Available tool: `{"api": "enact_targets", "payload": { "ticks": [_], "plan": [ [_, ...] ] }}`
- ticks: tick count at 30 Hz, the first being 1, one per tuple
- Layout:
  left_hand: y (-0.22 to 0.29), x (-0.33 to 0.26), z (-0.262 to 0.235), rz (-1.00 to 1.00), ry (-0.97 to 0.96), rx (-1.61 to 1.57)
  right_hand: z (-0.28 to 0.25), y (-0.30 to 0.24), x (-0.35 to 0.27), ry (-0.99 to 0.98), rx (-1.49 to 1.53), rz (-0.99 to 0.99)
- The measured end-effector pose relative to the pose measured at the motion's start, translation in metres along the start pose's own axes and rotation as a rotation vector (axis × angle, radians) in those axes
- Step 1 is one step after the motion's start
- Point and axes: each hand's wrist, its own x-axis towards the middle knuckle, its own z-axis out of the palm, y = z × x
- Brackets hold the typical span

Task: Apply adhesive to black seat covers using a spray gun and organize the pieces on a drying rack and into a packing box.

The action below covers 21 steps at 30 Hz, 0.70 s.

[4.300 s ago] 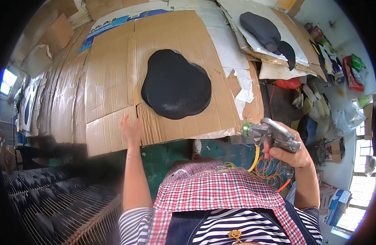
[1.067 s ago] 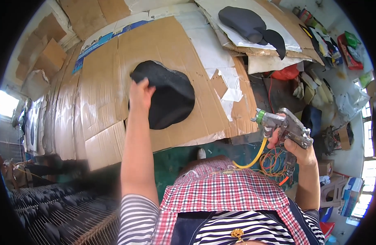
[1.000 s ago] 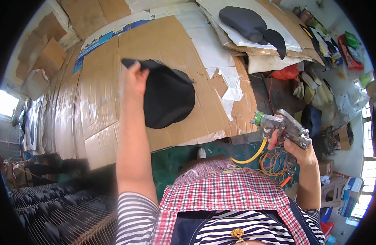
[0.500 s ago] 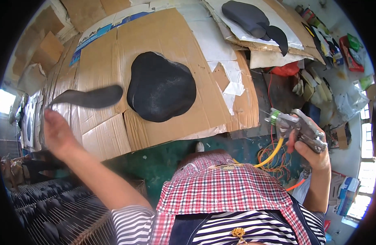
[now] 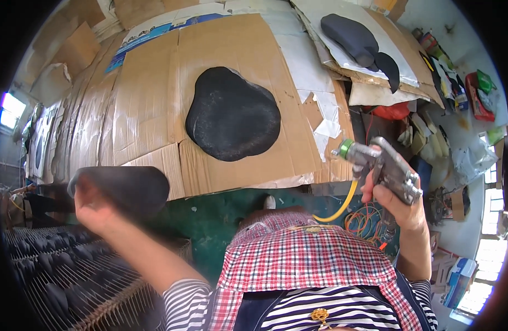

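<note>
My left hand (image 5: 94, 208) grips a thin black insole-shaped piece (image 5: 135, 187) by its left end, over the table's front left corner. The piece is blurred by motion, and some of the fingers are lost behind it or in the blur. My right hand (image 5: 400, 207) is wrapped round a metal spray gun (image 5: 383, 165) with a green ring near its nozzle, which points left toward the table. A yellow hose (image 5: 342, 207) hangs from the gun. Between my hands, a black pile of rounded flat pieces (image 5: 234, 116) lies on brown cardboard (image 5: 154, 105).
A wire rack (image 5: 99, 298) holding several dark pieces stands at the lower left. More dark pieces (image 5: 350, 38) lie on white sheeting at the back right. Coiled hoses (image 5: 361, 223) rest on the green floor (image 5: 215, 212). Bags and bottles line the right wall.
My left hand has come nearer to me, and the black piece shows its face more broadly. The spray gun has shifted slightly left and up. The whole view has swung a little left.
</note>
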Motion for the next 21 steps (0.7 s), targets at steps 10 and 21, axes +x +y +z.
{"api": "enact_targets", "payload": {
  "ticks": [10, 21],
  "plan": [
    [0.004, -0.018, -0.003, 0.026, -0.129, -0.074, -0.025, -0.005, -0.036, 0.145, -0.145, 0.108],
    [-0.018, -0.021, 0.015, 0.071, 0.067, 0.061, -0.014, -0.005, -0.020, 0.134, 0.010, -0.013]
  ]
}}
